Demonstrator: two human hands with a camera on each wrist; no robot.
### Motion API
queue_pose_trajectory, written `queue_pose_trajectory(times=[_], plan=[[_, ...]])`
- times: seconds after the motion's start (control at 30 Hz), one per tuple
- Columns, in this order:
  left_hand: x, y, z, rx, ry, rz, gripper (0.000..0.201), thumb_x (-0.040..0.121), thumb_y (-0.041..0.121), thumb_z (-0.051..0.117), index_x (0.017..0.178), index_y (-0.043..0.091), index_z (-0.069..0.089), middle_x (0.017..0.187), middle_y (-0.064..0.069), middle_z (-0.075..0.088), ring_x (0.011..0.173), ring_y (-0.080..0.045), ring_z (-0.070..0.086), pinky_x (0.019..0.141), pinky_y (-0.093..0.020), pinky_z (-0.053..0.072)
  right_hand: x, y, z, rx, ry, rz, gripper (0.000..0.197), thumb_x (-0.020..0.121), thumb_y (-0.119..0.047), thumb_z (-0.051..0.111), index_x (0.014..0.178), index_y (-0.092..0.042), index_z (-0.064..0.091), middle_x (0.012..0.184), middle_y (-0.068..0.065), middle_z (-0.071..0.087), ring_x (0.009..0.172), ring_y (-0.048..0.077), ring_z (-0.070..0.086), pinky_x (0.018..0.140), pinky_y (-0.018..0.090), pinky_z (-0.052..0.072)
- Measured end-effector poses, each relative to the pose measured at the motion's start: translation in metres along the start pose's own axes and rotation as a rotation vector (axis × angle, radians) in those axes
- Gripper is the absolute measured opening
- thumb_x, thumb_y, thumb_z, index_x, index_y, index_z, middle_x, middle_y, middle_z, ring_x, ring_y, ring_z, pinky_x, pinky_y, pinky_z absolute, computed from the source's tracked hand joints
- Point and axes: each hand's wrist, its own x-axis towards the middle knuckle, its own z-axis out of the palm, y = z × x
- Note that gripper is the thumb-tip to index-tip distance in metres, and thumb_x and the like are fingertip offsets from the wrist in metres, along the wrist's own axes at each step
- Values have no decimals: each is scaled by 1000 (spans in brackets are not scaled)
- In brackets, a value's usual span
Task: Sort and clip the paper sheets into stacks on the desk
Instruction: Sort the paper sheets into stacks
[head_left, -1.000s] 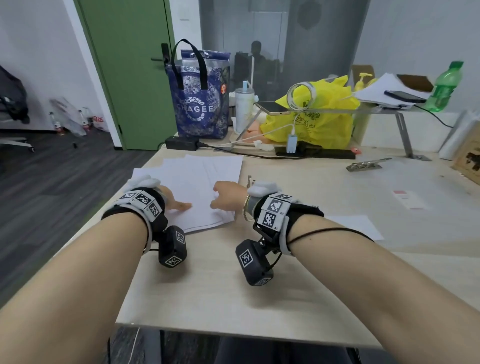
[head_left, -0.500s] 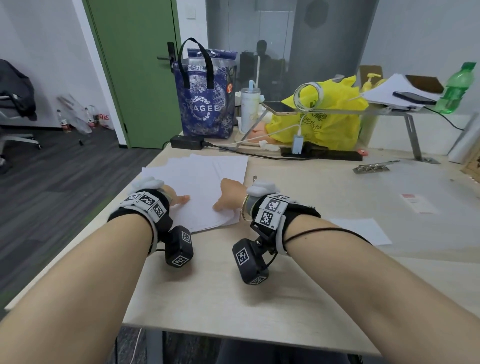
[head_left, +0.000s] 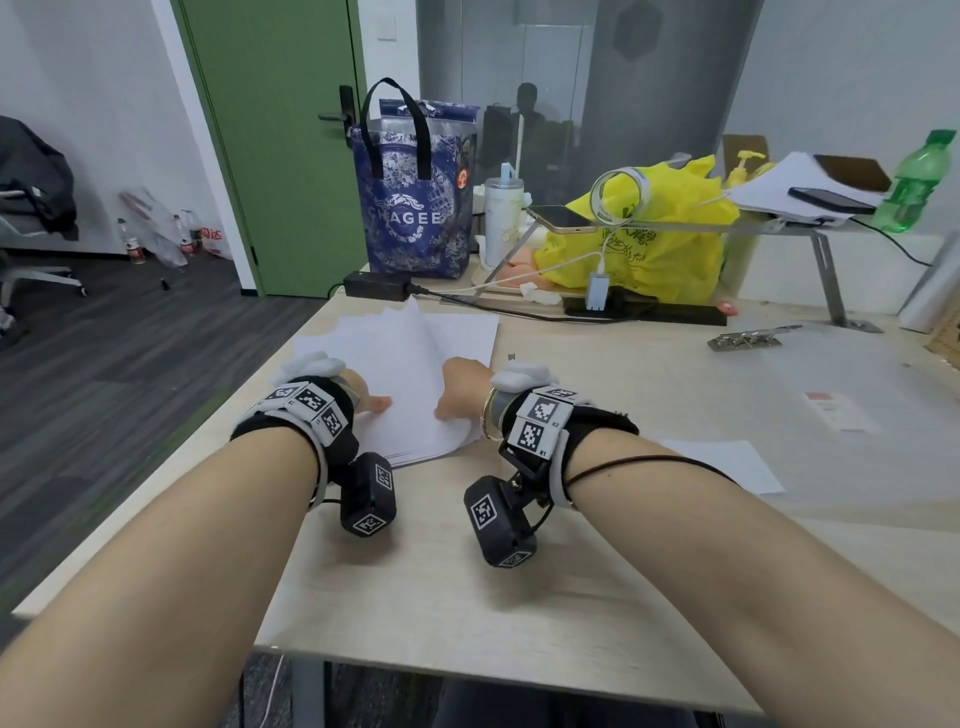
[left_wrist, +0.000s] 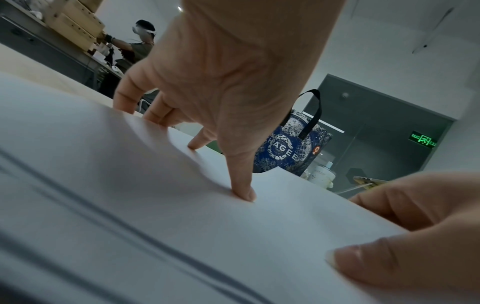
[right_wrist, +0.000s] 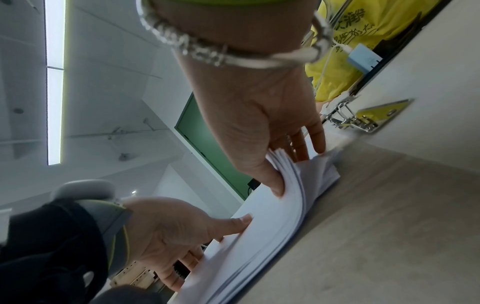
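A loose stack of white paper sheets lies on the pale wooden desk, at its left side. My left hand rests on the stack's left part, fingertips spread and pressing down on the top sheet. My right hand grips the right edge of several upper sheets, thumb on top and fingers underneath. Those sheets are bent upward and fanned apart. A silver metal clip lies just beyond the right hand's fingers.
One loose sheet and a small card lie to the right. Metal clips sit at the back right. A blue tote bag, yellow bag, power strip and cables line the far edge.
The upper sheets have risen under my right hand; their far edge now stands up from the stack. Both hands have stayed in about the same place.
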Motion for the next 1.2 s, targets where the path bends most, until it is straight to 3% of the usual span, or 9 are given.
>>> queue_pose_trajectory(times=[0.13, 0.2, 0.3, 0.43, 0.6, 0.73, 0.8, 0.93, 1.2], plan=[[1, 1, 0, 8, 17, -1, 76, 92, 65, 30, 132, 3, 51, 139, -10, 51, 132, -27, 42, 113, -35, 26, -2, -5, -2, 134, 26, -40, 8, 88, -10, 53, 87, -9, 46, 90, 5, 45, 87, 23, 45, 70, 28, 35], [-2, 2, -1, 9, 26, -2, 75, 93, 63, 29, 134, 3, 50, 139, -10, 50, 134, -27, 40, 112, -35, 24, -4, -4, -3, 161, 25, -42, 17, 90, -10, 51, 105, -7, 45, 86, 4, 44, 87, 23, 45, 70, 28, 35], [-5, 2, -3, 8, 20, -11, 76, 93, 64, 30, 133, 3, 51, 139, -10, 51, 133, -27, 41, 111, -35, 25, -7, -2, -3, 41, -26, -18, 8, 93, -13, 49, 87, -8, 48, 79, 1, 46, 87, 23, 47, 63, 26, 36], [-6, 3, -3, 16, 14, -17, 78, 92, 66, 30, 133, 3, 50, 139, -9, 51, 134, -27, 41, 112, -35, 25, -6, 3, -4, -91, -48, -15, 40, 94, -19, 50, 61, -13, 29, 110, 7, 64, 99, 23, 59, 67, 22, 35], [-7, 7, -3, 24, 22, -14, 76, 93, 64, 29, 135, 4, 48, 141, -9, 49, 135, -27, 40, 114, -36, 25, -11, -1, -9, -52, -6, 25, 36, 88, -18, 57, 62, -15, 33, 65, -3, 38, 87, 24, 53, 70, 25, 37], [-8, 9, -4, 28, 26, -9, 74, 95, 61, 26, 136, 3, 47, 142, -10, 48, 136, -26, 39, 114, -35, 24, -11, -3, -11, 3, 30, -40, 9, 88, -13, 56, 91, -5, 57, 93, 6, 51, 95, 28, 55, 72, 27, 37], [-7, 9, -3, 12, 31, -13, 75, 95, 62, 27, 137, 3, 47, 142, -10, 48, 136, -27, 39, 115, -35, 24, -10, -1, -11, 58, 50, -50, 20, 88, -10, 56, 107, -5, 53, 115, 12, 48, 97, 28, 52, 76, 28, 39], [-8, 12, -4, -43, 42, -15, 76, 93, 63, 31, 139, 3, 45, 143, -11, 46, 136, -27, 39, 115, -35, 24, -9, 7, -14, 96, 126, -22, 12, 89, -5, 50, 100, -5, 55, 110, 14, 57, 117, 30, 52, 79, 30, 40], [-25, 35, -9, -128, 48, 46, 72, 92, 59, 41, 138, 3, 44, 145, -11, 46, 135, -27, 40, 112, -34, 29, -17, 51, -44, 249, 307, 74, 32, 87, -6, 50, 119, -2, 52, 124, 16, 58, 115, 31, 54, 81, 30, 40]])
